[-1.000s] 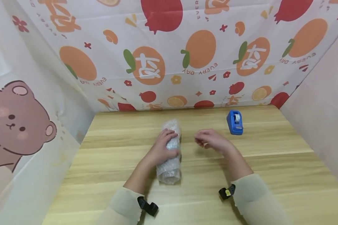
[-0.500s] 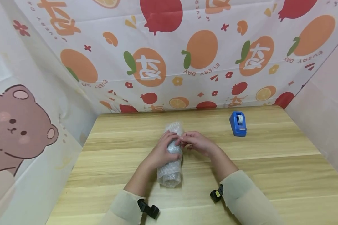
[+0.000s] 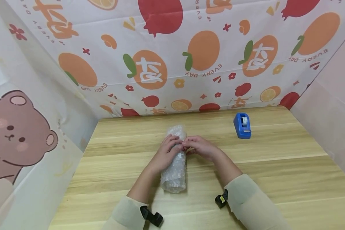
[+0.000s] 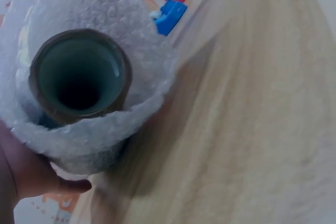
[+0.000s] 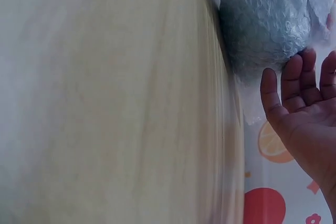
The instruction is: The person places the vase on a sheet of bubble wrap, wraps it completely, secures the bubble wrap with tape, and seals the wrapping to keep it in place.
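Observation:
A roll of bubble wrap [image 3: 174,174] lies lengthwise on the wooden table. In the left wrist view, a round vessel like a vase [image 4: 79,80], with a brown rim and a teal inside, shows within the wrap's end. My left hand [image 3: 164,155] curves over the middle of the roll from the left and grips it. At the roll's right side, my right hand [image 3: 200,147] has thumb and forefinger together near the left fingertips. The right wrist view shows its other fingers [image 5: 292,85] lightly bent at the wrap; I cannot tell what the fingertips pinch.
A blue tape dispenser [image 3: 242,126] with a roll of tape stands at the table's back right. Behind the table [image 3: 115,179] hangs a fruit-print cloth [image 3: 149,68], and a bear-print cloth [image 3: 20,131] covers the left side. Black cameras sit on both sleeves.
My right hand has moved left from open table to the roll's right side, meeting the left fingers. The left thumb has shifted up along the roll toward the right fingertips.

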The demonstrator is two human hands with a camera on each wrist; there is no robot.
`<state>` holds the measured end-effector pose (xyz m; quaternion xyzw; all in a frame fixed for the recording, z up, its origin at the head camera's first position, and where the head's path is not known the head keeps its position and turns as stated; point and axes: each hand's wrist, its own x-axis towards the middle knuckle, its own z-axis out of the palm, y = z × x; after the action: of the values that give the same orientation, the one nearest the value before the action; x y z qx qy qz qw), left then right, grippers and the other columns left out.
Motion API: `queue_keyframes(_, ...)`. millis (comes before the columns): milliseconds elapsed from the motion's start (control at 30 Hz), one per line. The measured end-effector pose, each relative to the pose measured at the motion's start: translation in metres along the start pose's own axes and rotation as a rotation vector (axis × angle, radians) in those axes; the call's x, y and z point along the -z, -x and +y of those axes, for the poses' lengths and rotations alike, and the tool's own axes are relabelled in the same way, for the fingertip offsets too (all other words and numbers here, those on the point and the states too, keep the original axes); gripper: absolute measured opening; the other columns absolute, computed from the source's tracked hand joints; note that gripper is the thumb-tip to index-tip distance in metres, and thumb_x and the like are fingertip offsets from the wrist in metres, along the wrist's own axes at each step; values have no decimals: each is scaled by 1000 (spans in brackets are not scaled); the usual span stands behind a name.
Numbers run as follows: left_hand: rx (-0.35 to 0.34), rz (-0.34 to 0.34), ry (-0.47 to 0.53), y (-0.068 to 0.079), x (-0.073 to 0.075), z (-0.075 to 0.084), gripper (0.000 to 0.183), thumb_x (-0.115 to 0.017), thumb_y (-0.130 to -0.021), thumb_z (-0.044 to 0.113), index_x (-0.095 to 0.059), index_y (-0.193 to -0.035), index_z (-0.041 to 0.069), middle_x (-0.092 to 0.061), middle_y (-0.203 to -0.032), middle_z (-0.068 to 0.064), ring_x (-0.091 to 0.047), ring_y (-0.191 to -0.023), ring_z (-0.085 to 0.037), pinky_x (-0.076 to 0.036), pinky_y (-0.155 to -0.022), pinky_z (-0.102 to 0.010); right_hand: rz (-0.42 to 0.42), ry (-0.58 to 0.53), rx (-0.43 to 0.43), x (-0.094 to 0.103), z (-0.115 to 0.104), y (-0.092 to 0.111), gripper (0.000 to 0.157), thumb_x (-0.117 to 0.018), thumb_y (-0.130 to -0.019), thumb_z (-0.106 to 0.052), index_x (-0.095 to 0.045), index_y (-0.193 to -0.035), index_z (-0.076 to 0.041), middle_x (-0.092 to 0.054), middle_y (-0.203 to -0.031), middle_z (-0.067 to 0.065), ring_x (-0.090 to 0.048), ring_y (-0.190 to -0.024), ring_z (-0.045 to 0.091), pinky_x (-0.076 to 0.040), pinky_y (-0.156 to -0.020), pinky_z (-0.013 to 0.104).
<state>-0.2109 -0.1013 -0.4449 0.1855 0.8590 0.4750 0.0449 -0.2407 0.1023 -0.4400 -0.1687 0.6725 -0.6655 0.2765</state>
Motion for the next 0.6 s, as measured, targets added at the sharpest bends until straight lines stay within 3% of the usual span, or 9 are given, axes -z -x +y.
queue_keyframes(200, -14, 29, -30, -2, -3, -4, 33, -66, -91, 23, -65, -123, 17, -47, -147, -1, -19, -150, -26, -15, -119, -54, -7, 52, -25, 6, 0, 2, 23, -51, -100, -19, -59, -82, -8, -60, -82, 1, -58, -83, 15, -51, -81, 38)
queue_keyframes(367, -11, 34, -28, -2, -3, -6, 41, -71, -84, 21, -65, -124, 17, -47, -147, 1, -20, -150, -23, -16, -119, -54, -34, 81, -56, 11, 1, 1, 26, -50, -102, -24, -54, -80, -9, -53, -75, 1, -51, -73, 16, -45, -68, 31)
queue_keyframes(600, -32, 25, -49, -4, -5, -7, 45, -75, -80, 18, -64, -124, 15, -47, -146, 0, -20, -149, -24, -17, -119, -52, -90, 104, -71, 12, 2, -2, 28, -49, -103, -26, -50, -83, -7, -45, -69, 1, -41, -63, 16, -40, -62, 31)
